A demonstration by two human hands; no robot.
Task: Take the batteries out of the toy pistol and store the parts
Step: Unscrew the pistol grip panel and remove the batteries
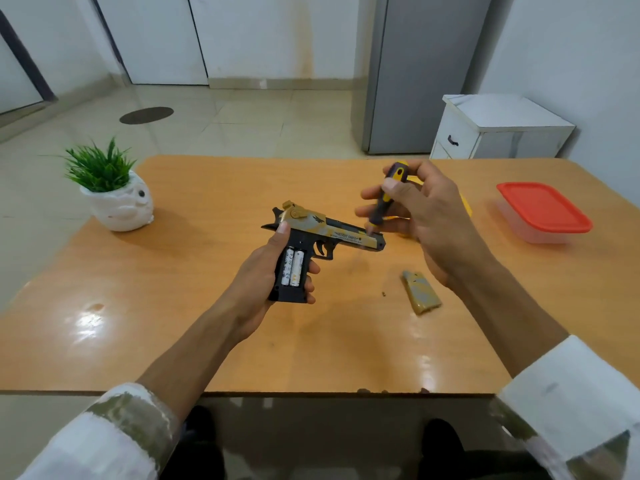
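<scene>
left hand [266,271] gripping toy pistol [311,237], batteries [292,266] exposed, right hand [426,216] holding screwdriver [386,199]

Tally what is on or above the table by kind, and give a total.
Toy pistol: 1
Batteries: 2
Screwdriver: 1
Battery cover: 1
Box with red lid: 1
Potted plant: 1
Yellow thing, mostly hidden behind the right hand: 1
Small speck, perhaps a screw: 1
Total: 9

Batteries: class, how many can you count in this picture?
2. Left battery and right battery lie side by side in the toy pistol grip; more may be hidden.
</scene>
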